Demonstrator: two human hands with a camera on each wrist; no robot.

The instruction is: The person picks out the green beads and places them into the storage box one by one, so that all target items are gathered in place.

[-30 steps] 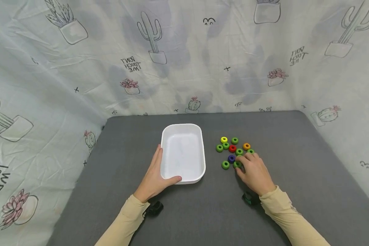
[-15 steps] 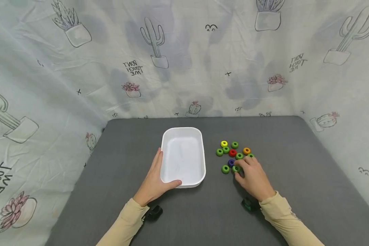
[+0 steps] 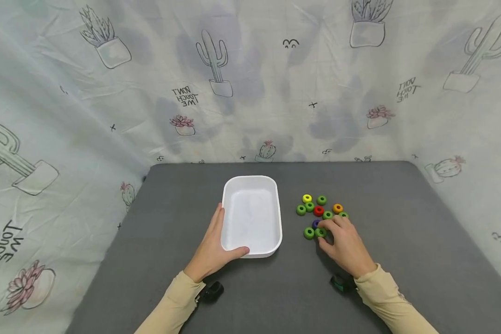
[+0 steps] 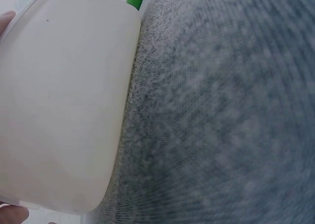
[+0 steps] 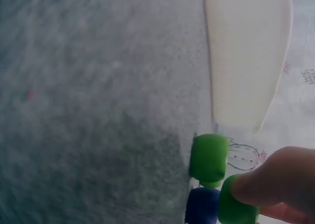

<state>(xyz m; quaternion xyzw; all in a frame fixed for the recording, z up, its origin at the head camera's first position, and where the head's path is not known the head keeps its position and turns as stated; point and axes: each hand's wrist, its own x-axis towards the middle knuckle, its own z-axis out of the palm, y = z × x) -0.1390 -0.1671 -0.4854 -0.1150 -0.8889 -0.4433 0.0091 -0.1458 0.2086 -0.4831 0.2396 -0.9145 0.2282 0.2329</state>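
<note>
Green, rounded and smooth, a holed ring (image 3: 320, 233) is pinched by the right hand (image 3: 345, 243) between thumb and finger, just beside a blue ring (image 3: 315, 224) on the grey, grainy tabletop (image 3: 380, 199). The left hand (image 3: 212, 250) rests straight fingers along a white, round-cornered tray (image 3: 252, 218).

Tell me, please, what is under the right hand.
Between its thumb and finger, the right hand pinches a green bead. A blue bead and another green bead show only partly past the hand; whatever lies beneath the palm is covered.
</note>
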